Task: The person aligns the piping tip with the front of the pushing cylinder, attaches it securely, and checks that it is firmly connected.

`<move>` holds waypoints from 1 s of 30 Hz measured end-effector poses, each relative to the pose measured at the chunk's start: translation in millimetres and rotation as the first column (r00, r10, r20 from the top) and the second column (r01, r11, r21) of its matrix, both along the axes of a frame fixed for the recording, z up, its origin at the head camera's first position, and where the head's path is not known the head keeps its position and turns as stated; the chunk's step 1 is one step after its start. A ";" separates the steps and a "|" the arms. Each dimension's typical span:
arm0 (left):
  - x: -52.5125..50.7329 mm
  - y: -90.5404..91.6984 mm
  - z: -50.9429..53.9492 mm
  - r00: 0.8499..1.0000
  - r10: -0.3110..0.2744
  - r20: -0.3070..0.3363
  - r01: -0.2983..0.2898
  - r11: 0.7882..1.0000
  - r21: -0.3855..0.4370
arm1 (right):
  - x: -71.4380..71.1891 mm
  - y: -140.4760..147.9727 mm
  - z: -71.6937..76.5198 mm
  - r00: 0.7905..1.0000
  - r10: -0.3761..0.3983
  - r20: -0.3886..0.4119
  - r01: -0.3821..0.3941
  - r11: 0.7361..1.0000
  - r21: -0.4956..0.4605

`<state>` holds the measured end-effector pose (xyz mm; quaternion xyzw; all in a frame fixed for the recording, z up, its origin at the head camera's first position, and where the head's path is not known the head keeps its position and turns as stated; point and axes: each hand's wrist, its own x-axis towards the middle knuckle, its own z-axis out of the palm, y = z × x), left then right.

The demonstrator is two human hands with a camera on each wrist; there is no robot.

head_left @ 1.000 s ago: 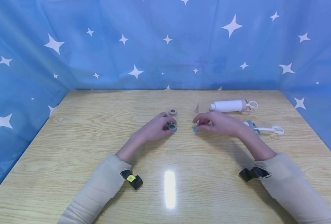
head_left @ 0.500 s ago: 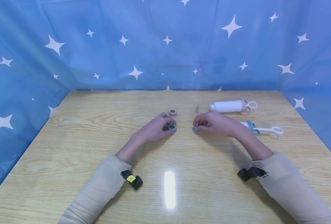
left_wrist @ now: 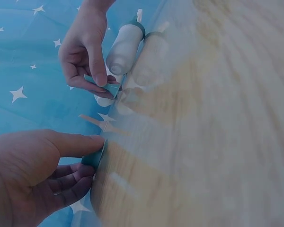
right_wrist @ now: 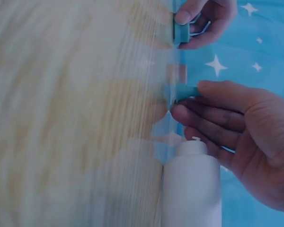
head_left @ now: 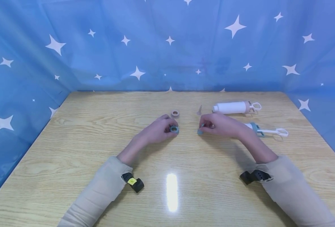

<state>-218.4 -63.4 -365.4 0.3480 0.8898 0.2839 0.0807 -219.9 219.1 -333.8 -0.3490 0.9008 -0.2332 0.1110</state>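
In the head view my left hand (head_left: 158, 128) holds a teal ring-shaped cap (right_wrist: 181, 33) between thumb and fingers, low at the tabletop. My right hand (head_left: 219, 125) pinches a small teal cone-shaped nozzle (right_wrist: 186, 91), its wide end down by the table. A gap separates the two hands. Under and behind the right forearm lies a white tube with a teal collar (head_left: 254, 127) and a pulled-out white plunger, partly hidden by that arm. The right wrist view shows a white tube (right_wrist: 191, 189) beside the right hand's fingers.
Beyond the hands lie a beige ring (head_left: 175, 116) and a beige nozzle (head_left: 199, 112) standing on its wide end. A second white tube (head_left: 230, 107) with a beige collar and loop handle rests behind the right hand. A blue star-patterned curtain (head_left: 156, 56) borders the wooden table (head_left: 71, 142).
The teal nozzle and the fingers of my right hand have shifted slightly, first left, then back to the right. My left hand and the teal ring stay where they were.
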 end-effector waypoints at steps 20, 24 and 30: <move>-0.3 -1.2 0.4 1.000 0.000 0.021 -0.001 0.998 0.064 | 10.7 -4.4 7.8 0.995 -0.016 -0.096 0.011 0.999 -0.051; -0.2 -0.9 1.1 1.000 -0.006 0.025 0.004 0.997 0.080 | 11.6 -4.3 9.0 0.992 -0.023 -0.127 0.016 0.998 -0.055; 0.1 1.6 6.5 0.999 -0.010 0.045 0.003 0.985 0.171 | 13.0 -4.4 12.7 0.982 -0.047 -0.183 0.038 0.998 -0.057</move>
